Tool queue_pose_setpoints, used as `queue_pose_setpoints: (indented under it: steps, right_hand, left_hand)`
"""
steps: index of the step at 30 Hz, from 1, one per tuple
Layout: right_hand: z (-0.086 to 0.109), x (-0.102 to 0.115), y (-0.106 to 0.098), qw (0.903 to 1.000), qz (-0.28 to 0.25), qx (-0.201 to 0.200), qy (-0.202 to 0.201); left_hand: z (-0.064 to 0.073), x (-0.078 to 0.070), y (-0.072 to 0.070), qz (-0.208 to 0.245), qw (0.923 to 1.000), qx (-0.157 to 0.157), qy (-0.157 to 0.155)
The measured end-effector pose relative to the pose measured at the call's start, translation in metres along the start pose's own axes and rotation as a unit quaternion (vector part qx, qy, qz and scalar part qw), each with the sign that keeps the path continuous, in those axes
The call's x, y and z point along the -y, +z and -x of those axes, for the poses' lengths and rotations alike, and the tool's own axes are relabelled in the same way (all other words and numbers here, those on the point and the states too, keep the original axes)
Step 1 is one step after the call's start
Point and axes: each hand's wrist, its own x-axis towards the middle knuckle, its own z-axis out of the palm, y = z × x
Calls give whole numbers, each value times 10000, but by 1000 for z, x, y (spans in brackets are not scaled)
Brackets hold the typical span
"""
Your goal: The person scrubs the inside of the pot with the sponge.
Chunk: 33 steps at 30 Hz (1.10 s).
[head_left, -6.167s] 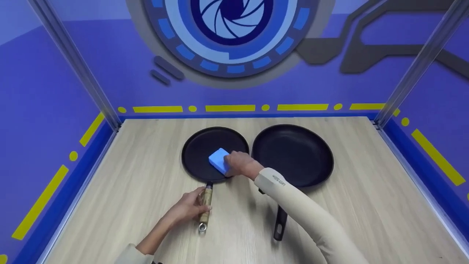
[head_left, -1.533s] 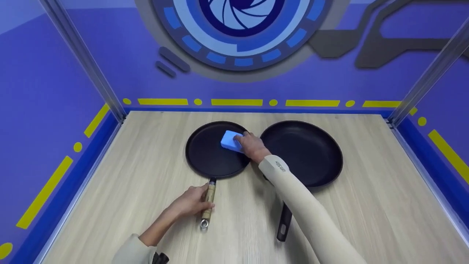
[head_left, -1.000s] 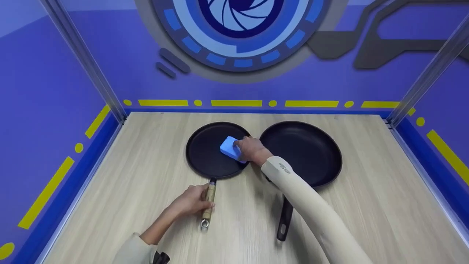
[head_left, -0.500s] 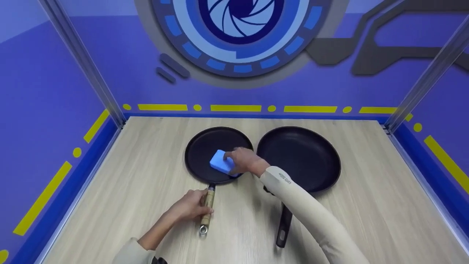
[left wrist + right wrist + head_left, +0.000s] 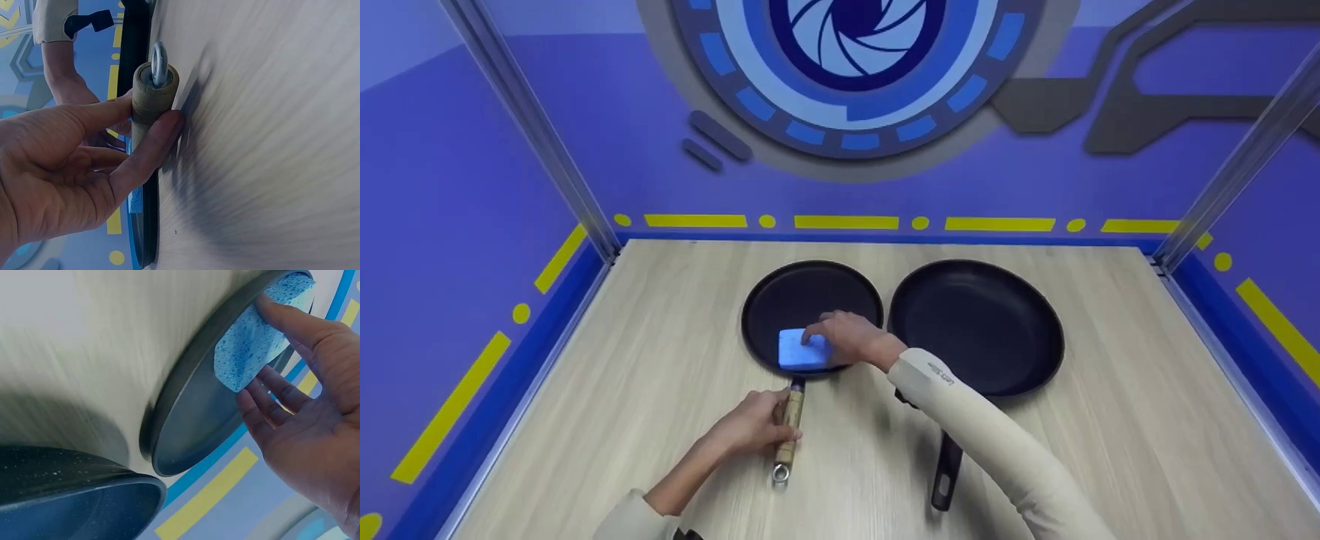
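Observation:
A flat black pan [image 5: 795,300] with a low rim lies left of centre on the table, its bamboo-look handle [image 5: 789,435] pointing toward me. My left hand [image 5: 750,424] grips that handle between thumb and fingers; a metal ring [image 5: 160,63] shows at its end in the left wrist view. My right hand [image 5: 851,339] holds a light blue sponge [image 5: 799,351] against the near part of the pan, close to where the handle joins. In the right wrist view the sponge [image 5: 247,349] is pinched between thumb and fingers, its porous side showing and bent.
A larger, deeper black frying pan [image 5: 975,322] stands just right of the flat one, its black handle [image 5: 946,472] toward me and partly under my right forearm. The wooden table [image 5: 1125,420] is bounded by blue-purple panels [image 5: 840,195] at the back and sides.
Over the last second and a half my right hand has carried the sponge from the pan's upper right down to its near edge, turning it. My left hand stays on the handle.

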Motion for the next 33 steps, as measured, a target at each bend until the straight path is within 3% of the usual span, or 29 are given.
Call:
queue_pose_setpoints:
  steps: [17,24,33]
  right_hand:
    - [-5,-7,-7,9996,-25,183,-201]
    - [-8,-10,-13,9990,4,307,-328]
    - [-19,-7,3,9993,-251,179,-210]
  left_hand:
    - [1,0,-3,-115,9991,-313,256]
    - [0,1,-4,-41,9994,-288,174]
    - [2,9,0,27,9996,-184,209]
